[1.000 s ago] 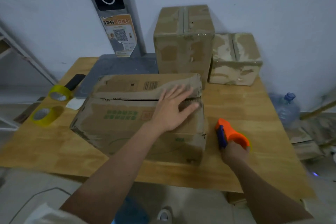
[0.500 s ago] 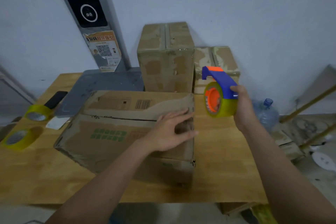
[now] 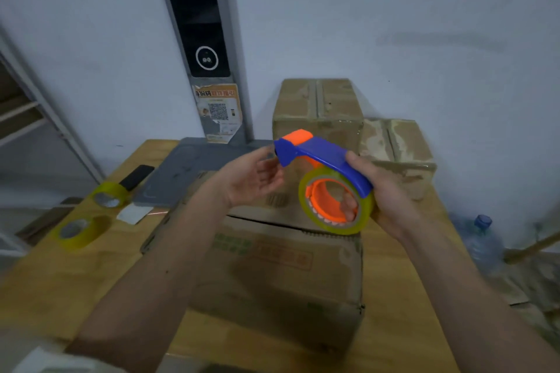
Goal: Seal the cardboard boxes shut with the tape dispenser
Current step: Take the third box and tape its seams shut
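Head view: QR-code poster (image 3: 218,112), orange header characters too blurred to read.

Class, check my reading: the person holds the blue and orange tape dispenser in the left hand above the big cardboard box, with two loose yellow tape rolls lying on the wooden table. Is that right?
One slip: the head view shows the right hand gripping the blue and orange tape dispenser; the left hand only reaches toward its front end. It is above the big cardboard box, and two loose yellow tape rolls lie on the wooden table.
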